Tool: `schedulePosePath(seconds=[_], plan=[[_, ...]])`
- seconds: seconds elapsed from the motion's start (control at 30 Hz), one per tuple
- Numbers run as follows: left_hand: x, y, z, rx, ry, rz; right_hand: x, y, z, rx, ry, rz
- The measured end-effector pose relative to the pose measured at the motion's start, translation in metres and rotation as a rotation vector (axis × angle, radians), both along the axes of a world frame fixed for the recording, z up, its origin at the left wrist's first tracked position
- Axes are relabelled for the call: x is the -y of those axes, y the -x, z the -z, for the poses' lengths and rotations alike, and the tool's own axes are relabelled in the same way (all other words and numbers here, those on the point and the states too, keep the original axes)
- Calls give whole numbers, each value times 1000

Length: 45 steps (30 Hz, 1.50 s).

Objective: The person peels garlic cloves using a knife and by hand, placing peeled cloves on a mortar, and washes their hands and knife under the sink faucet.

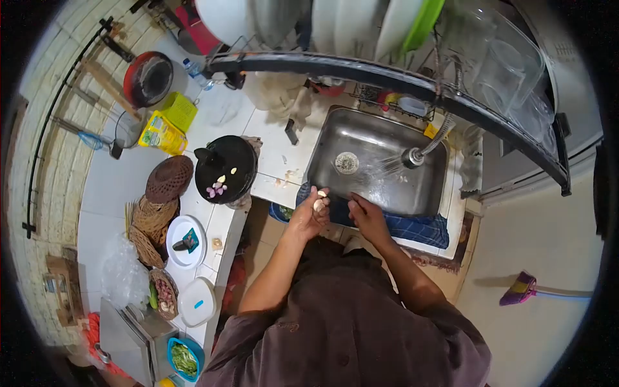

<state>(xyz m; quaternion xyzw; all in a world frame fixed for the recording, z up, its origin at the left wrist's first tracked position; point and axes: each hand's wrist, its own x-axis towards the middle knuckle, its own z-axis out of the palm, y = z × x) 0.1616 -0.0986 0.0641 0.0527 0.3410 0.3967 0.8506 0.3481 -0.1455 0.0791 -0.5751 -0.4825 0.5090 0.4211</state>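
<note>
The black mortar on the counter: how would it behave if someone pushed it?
The black mortar looks like stone, so it is probably heavy and rigid. The loose pale cloves and purple pieces inside might roll if it tips.

Clear light fills the kitchen here, glinting off the steel sink while a soft shadow lies beside the broom. The wide lens bows the dark rail and blackens the corners.

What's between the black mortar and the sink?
Head view: a strip of white tiled counter with small pale scraps on it and, farther back, a small dark object.
</note>
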Motion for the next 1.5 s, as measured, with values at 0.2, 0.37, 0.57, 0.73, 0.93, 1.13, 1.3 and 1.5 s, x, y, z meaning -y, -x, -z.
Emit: schedulePosePath(seconds=[0.2,0.37,0.57,0.73,0.93,1.13,1.3,1.5], plan=[[-17,-23,-7,-39,-135,77,-3,-5,-14,89,-150,13],[-23,-33,-24,-128,-240,97,-5,-2,-18,5,-116,57],[-33,-12,-8,-123,-384,197,-10,18,-22,71,-182,58],[-39,6,4,-231,-377,151,-16,41,-15,-9,-210,19],[-37,21,-29,-344,-354,128,-19,62,-37,101,-172,14],[-46,47,-16,-375,-373,113,-25,77,-29,198,-79,-31],[-49,63,-20,-361,-343,120,-29,87,-30,232,-49,-84],[-52,73,-21,-419,-414,126,-33,97,-45,192,-58,-158]])
